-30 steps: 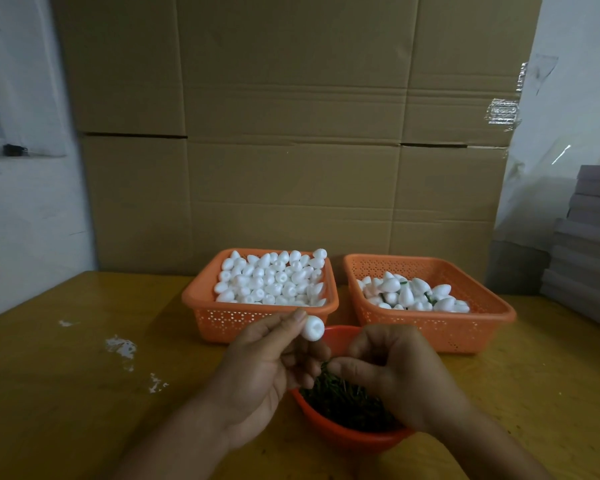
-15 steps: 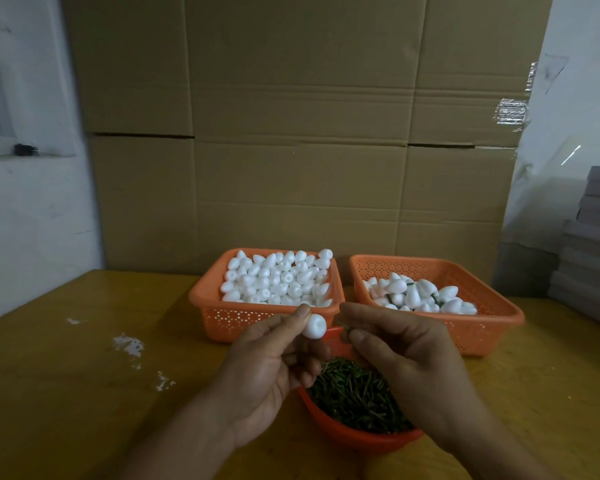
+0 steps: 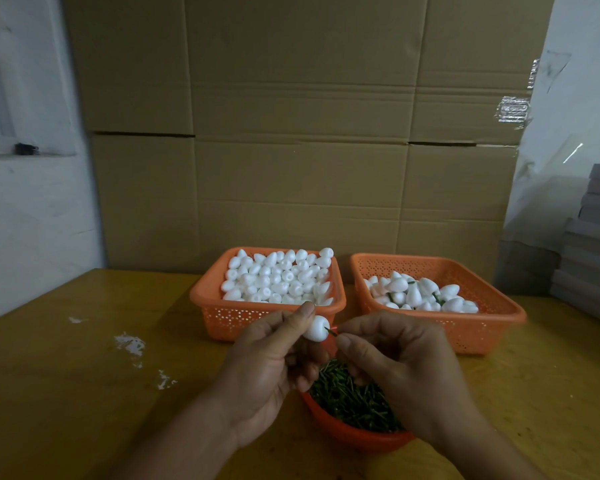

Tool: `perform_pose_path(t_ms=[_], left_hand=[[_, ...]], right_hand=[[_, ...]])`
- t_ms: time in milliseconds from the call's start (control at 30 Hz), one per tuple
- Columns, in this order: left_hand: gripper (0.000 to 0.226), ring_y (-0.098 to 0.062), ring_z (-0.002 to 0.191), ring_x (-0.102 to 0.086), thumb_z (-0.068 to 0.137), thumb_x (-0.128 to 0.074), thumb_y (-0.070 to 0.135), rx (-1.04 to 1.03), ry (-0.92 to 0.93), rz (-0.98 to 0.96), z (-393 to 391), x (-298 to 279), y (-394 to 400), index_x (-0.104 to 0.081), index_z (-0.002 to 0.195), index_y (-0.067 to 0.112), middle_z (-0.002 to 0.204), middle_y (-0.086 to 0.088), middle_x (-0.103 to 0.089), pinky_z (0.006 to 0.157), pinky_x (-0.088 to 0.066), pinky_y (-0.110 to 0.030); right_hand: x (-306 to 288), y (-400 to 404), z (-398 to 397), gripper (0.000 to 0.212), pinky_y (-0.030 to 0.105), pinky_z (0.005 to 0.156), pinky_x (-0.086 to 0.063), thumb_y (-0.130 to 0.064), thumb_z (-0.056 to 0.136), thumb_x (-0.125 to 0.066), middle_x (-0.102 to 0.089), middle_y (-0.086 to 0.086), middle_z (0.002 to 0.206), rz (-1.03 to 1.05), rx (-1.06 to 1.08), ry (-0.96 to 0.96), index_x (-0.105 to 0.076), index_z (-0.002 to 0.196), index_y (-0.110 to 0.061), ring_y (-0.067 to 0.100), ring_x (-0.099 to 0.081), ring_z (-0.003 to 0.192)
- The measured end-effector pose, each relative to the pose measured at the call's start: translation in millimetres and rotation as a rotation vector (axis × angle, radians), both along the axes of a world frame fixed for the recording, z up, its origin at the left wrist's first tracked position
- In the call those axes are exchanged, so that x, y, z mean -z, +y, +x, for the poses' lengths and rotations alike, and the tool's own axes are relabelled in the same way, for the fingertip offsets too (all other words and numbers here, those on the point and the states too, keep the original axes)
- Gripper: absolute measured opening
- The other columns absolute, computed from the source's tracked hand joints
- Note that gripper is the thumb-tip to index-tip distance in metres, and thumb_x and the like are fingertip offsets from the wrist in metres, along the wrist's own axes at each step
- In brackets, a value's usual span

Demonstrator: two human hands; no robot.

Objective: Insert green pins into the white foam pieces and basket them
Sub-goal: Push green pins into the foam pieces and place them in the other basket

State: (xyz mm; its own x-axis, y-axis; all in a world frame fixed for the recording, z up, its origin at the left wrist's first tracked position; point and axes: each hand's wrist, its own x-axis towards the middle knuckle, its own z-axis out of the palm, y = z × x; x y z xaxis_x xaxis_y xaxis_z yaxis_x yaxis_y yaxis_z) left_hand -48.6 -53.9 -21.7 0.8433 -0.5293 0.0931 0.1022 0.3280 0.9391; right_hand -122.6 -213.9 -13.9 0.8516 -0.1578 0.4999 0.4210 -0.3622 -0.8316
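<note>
The left hand (image 3: 267, 362) holds one white foam piece (image 3: 316, 328) above the near edge of the round orange bowl (image 3: 357, 436). Its grip is clamped on the piece: the forefinger tip sits on top and the thumb underneath, with the remaining fingers curled below.

The right hand (image 3: 400, 358) is just beside the foam piece, on the side away from the left hand. Its grip is closed on a green pin (image 3: 330, 331), pinched between thumb and forefinger. The free end of the pin touches the face of the foam piece; how deep it has entered cannot be told.

The bowl rests on the yellow bench (image 3: 84, 375) directly beneath both hands and contains a heap of loose green pins (image 3: 350, 400).

Beyond the bowl stand two orange perforated baskets, side by side and apart. The left basket (image 3: 222, 308) is filled to near its rim with plain foam pieces (image 3: 278, 278). The right basket (image 3: 492, 303) holds a smaller heap of finished foam pieces (image 3: 423, 294), several showing green stems.

Behind the baskets stands a wall of cardboard boxes (image 3: 298, 133). White flecks (image 3: 129, 342) lie on the bench on the left-hand side of the bowl.
</note>
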Motion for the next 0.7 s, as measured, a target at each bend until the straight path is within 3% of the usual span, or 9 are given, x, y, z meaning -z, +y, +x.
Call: perform_pose_path(t_ms=[100, 233, 367, 467, 600, 700], left_hand=[[0.034, -0.014, 0.053, -0.055, 0.071, -0.074, 0.047, 0.007, -0.013, 0.009, 0.2, 0.4, 0.3, -0.073, 0.081, 0.015, 0.067, -0.011, -0.063, 0.043, -0.041, -0.021], [0.035, -0.015, 0.053, -0.056, 0.073, -0.075, 0.044, -0.010, -0.048, 0.016, 0.7, 2.0, 0.3, -0.072, 0.085, 0.011, 0.068, -0.012, -0.064, 0.043, -0.041, -0.021], [0.029, -0.015, 0.053, -0.056, 0.072, -0.076, 0.042, -0.017, -0.094, 0.027, -0.4, 2.8, -0.2, -0.072, 0.081, 0.015, 0.068, -0.012, -0.065, 0.044, -0.041, -0.022], [0.029, -0.015, 0.053, -0.055, 0.073, -0.076, 0.040, -0.023, -0.131, 0.027, -1.3, 3.1, -0.8, -0.073, 0.082, 0.013, 0.067, -0.011, -0.064, 0.044, -0.041, -0.022], [0.028, -0.016, 0.052, -0.054, 0.071, -0.077, 0.039, -0.048, -0.174, 0.030, -2.2, 3.4, -2.0, -0.073, 0.081, 0.013, 0.066, -0.011, -0.064, 0.044, -0.041, -0.023], [0.032, -0.015, 0.052, -0.054, 0.069, -0.077, 0.040, -0.082, -0.200, 0.027, -2.0, 4.1, -2.8, -0.074, 0.080, 0.010, 0.066, -0.011, -0.065, 0.044, -0.041, -0.022]], right_hand=[[-0.6, 0.4, -1.6, 0.014, 0.025, 0.054, -0.053, -0.039, 0.074, -0.072, -0.073, 0.002, 0.071, -0.038, 0.014, -0.003, -0.077, 0.085, -0.032, 0.012, -0.065, 0.058], [0.4, -0.4, -2.0, 0.005, 0.035, 0.059, -0.054, -0.033, 0.078, -0.075, -0.074, 0.000, 0.074, -0.089, 0.070, 0.007, -0.076, 0.083, -0.033, 0.023, -0.068, 0.066], [2.3, -2.4, -1.1, 0.006, 0.022, 0.050, -0.049, -0.029, 0.079, -0.079, -0.072, -0.004, 0.069, -0.135, 0.148, 0.005, -0.076, 0.075, -0.028, 0.008, -0.062, 0.055], [2.7, -0.7, -1.3, 0.010, 0.030, 0.052, -0.051, -0.037, 0.077, -0.077, -0.072, -0.005, 0.068, -0.159, 0.167, 0.002, -0.075, 0.075, -0.028, 0.011, -0.063, 0.056], [4.3, -0.1, -1.6, 0.004, 0.023, 0.050, -0.048, -0.032, 0.081, -0.077, -0.070, -0.004, 0.067, -0.197, 0.161, -0.008, -0.075, 0.082, -0.034, 0.006, -0.059, 0.053], [4.6, 0.1, -2.0, 0.009, 0.036, 0.056, -0.055, -0.024, 0.085, -0.076, -0.073, -0.004, 0.071, -0.203, 0.154, 0.008, -0.076, 0.082, -0.033, 0.013, -0.066, 0.059]])
